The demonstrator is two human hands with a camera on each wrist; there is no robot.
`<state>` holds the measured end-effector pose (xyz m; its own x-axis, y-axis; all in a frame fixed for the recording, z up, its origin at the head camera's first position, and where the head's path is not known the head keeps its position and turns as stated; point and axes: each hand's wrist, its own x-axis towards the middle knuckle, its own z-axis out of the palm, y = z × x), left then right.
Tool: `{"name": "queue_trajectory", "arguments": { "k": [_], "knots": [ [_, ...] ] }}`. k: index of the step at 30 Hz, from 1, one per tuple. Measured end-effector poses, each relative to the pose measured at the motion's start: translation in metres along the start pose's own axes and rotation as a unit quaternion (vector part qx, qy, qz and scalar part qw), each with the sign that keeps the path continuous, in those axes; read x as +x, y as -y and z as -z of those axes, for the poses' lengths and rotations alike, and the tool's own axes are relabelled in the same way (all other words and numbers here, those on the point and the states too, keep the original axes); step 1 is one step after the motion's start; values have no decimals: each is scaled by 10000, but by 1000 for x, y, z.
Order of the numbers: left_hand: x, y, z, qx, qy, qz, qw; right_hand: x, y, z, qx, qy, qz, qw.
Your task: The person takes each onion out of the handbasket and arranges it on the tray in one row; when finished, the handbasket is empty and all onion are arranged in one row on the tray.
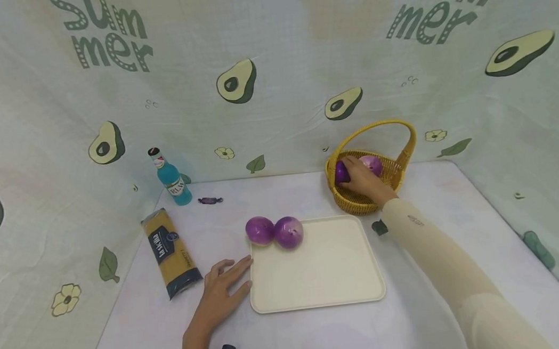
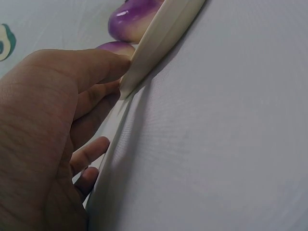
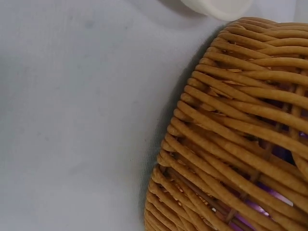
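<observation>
Two purple onions, one (image 1: 260,230) beside the other (image 1: 289,232), sit at the far left corner of a cream rectangular tray (image 1: 324,273). At the tray's left edge, my left hand (image 1: 219,295) touches the rim with extended fingers; the left wrist view shows the thumb against the rim. My right hand (image 1: 363,180) reaches into a yellow wicker basket (image 1: 356,206), thumb and fingers around a dark purple onion (image 1: 341,172). Another onion (image 1: 372,164) lies behind that hand. The right wrist view shows the basket's woven side (image 3: 240,110), but not the fingers.
Left of the tray lies a pasta packet (image 1: 171,253). Behind it stands a blue bottle (image 1: 173,181), with a small wrapped candy (image 1: 210,200) nearby. The basket's tall handle (image 1: 377,123) arches above it. A patterned cloth backdrop (image 1: 287,136) rises at the table's back.
</observation>
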<state>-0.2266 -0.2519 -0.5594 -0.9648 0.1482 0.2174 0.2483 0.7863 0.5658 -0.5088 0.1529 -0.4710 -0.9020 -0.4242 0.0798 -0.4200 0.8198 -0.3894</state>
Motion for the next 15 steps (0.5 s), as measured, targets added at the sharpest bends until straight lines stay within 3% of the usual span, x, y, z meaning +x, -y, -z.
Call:
{"name": "queue_trajectory", "arguments": {
  "k": [15],
  "knots": [
    [2,1,0,-1,-26,-178,9998,-1,-3,0,-207,-272,221,9992]
  ]
}}
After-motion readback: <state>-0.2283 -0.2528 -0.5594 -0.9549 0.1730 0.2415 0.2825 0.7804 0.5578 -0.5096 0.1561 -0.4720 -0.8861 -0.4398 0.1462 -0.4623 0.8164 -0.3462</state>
